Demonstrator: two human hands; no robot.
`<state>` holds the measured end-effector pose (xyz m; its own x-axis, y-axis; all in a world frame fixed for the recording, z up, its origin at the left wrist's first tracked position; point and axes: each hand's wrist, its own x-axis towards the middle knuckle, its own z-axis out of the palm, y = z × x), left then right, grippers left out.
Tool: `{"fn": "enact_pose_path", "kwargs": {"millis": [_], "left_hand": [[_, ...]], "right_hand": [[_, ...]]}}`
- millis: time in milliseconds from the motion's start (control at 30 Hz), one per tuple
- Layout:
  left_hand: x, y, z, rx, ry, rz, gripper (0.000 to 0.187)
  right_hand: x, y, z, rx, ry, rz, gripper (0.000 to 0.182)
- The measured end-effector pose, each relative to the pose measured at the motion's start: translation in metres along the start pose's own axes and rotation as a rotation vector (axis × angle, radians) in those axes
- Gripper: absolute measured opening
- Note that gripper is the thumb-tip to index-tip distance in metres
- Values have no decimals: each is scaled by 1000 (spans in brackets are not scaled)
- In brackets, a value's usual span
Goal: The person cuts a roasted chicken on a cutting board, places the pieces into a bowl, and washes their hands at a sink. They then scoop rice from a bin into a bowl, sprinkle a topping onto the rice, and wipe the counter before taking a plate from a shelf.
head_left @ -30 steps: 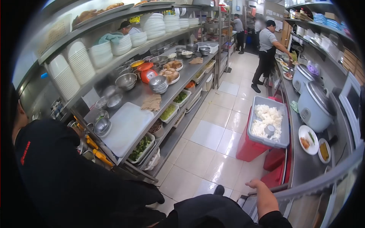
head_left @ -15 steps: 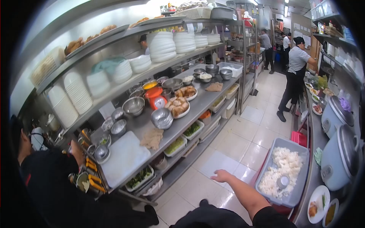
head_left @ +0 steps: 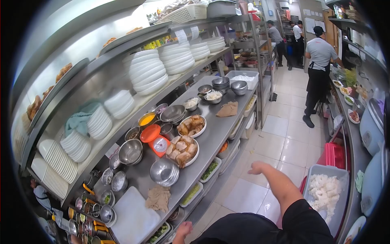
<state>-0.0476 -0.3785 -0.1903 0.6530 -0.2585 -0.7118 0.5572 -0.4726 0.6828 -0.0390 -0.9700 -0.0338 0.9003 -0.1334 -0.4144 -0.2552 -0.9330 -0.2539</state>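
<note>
- Along the long stainless steel prep counter (head_left: 211, 134) on my left, I see my right hand (head_left: 258, 167) stretched out over the tiled aisle with its fingers loosely spread, gripping nothing; it hangs near the counter's front edge, apart from it.
- My left hand (head_left: 183, 230) shows only at the bottom edge, low beside the counter's lower trays; I cannot tell whether it is open or closed.
- Nearest my right hand are the white oval plate of chopped roast meat (head_left: 183, 149) and the stack of upturned shiny steel bowls (head_left: 164, 172), both close to the counter's front edge. I judge a careless sweep of the arm could knock either one off onto the floor.
- The grey plastic tub of cooked white rice (head_left: 325, 193) sits just beside my right elbow; swinging back could bump it.
- The glossy white floor tiles (head_left: 284, 146) look slick, so a slip while leaning seems possible.
- A person in a grey shirt and black apron (head_left: 319, 69) stands further down the narrow aisle; moving forward blindly risks a collision.
</note>
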Motion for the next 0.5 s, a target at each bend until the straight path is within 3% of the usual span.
{"fn": "enact_pose_path", "kwargs": {"millis": [100, 233, 333, 400, 433, 500], "left_hand": [[-29, 143, 38, -105, 103, 98, 47], [4, 211, 62, -505, 74, 46, 55], [42, 224, 80, -619, -6, 51, 75], [47, 258, 111, -709, 141, 17, 67], [43, 270, 126, -754, 225, -16, 63], [41, 291, 145, -671, 262, 102, 73]], "right_hand": [[59, 50, -45, 75, 172, 43, 50], [147, 93, -132, 101, 414, -12, 43], [216, 96, -222, 126, 548, -72, 39], [279, 103, -267, 127, 642, -104, 40], [304, 102, -294, 80, 579, -146, 42], [353, 100, -331, 12, 672, -204, 42]]}}
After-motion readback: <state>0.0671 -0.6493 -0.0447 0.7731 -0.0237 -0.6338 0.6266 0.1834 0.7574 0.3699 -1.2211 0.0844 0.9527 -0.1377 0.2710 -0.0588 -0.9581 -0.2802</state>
